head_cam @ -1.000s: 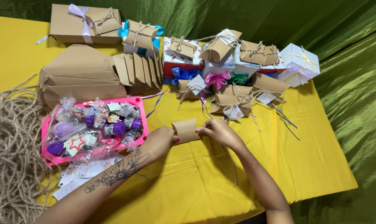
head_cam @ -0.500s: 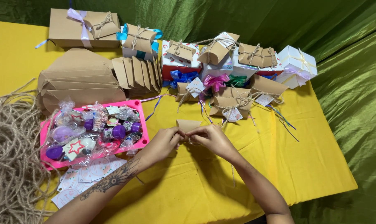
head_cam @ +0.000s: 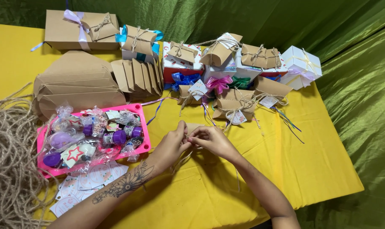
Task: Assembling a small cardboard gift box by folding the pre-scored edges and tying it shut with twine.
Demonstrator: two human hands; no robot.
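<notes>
Both hands meet at frame centre over the yellow table [head_cam: 311, 169]: left hand [head_cam: 172, 146] and right hand [head_cam: 212, 141] each pinch a small kraft pillow box [head_cam: 193, 127], mostly hidden behind the fingers, grip narrow and closed on it. Pink tray [head_cam: 145, 140] of wrapped trinkets sits just left; twine pile [head_cam: 8, 165] at far left; finished gift boxes [head_cam: 226, 55] along the top.

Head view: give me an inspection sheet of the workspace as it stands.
Surface: yellow tablecloth, wrinkled.
Job's things: small kraft box, mostly hidden between both hands.
Clutter: pink tray of wrapped trinkets; flat kraft boxes; tied gift boxes; paper tags.
Grippers: left hand and right hand meet on the box, fingers pinching.
Cables: jute twine pile; no cables seen.
Surroundings: green fabric behind and beside.
</notes>
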